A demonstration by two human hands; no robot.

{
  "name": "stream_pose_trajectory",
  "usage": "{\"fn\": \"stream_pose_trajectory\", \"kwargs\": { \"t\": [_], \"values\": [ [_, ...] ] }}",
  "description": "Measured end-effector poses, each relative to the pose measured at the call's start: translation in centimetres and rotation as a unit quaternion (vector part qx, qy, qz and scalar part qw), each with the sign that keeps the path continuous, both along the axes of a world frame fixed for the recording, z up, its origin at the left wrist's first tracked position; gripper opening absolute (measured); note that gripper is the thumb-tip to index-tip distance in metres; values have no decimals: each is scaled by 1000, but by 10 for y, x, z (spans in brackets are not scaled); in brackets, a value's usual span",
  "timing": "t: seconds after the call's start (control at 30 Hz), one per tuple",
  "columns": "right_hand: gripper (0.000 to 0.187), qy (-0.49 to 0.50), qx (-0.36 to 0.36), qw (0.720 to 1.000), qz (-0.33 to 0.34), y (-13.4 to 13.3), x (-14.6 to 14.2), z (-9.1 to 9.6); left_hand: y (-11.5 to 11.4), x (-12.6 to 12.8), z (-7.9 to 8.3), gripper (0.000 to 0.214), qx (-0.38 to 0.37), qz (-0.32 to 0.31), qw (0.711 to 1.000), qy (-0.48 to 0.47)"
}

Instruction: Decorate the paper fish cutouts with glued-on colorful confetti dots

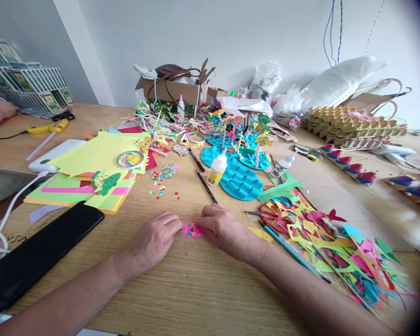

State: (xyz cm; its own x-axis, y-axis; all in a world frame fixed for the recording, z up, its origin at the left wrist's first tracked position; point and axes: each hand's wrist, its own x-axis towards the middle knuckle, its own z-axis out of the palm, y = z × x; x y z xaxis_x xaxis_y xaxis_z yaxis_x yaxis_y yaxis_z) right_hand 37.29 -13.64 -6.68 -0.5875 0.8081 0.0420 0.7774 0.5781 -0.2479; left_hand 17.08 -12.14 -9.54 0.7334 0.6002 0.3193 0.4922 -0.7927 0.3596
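A small pink paper fish [192,230] with bits of coloured paper on it lies on the wooden table between my hands. At its left end, the fingers of my left hand [157,235] pinch the edge. My right hand [227,231] has its fingers closed on the fish's right end. Just beyond the hands is a black pencil [206,187], with a marker [196,160] farther back. A white glue bottle [217,169] with a yellow label stands beside them. Paper confetti [167,172] is scattered behind my left hand.
Coloured paper sheets [91,154] and a long black case [45,256] lie at left. Blue-painted egg-carton pieces [241,179] fill the middle. Scissors [271,217] and paper scraps [336,242] lie at right. A hot glue gun [49,127] is at far left, near another person's hand [0,109].
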Motion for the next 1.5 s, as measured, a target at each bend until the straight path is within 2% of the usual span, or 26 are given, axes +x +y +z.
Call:
{"fn": "stream_pose_trajectory", "kwargs": {
  "t": [0.57, 0.9, 1.17, 1.5],
  "values": [
    [24, -23, 20, 999, 15, -2, -3, -1, 0, 0, 1, 26, -10, 7, 1000, 13],
    [19, -1, -14, 1000, -13, 0, 2, 9, 0, 0, 1, 27, -27, 4, 999, 16],
    [24, 5, 9, 1000, 16, 1, -1, -2, 0, 0, 1, 28, -7, 5, 1000, 7],
    [20, 23, 6, 1000, 18, 1, -4, 0, 0, 1, 0, 27, 6, 10, 1000, 6]
  ]
}}
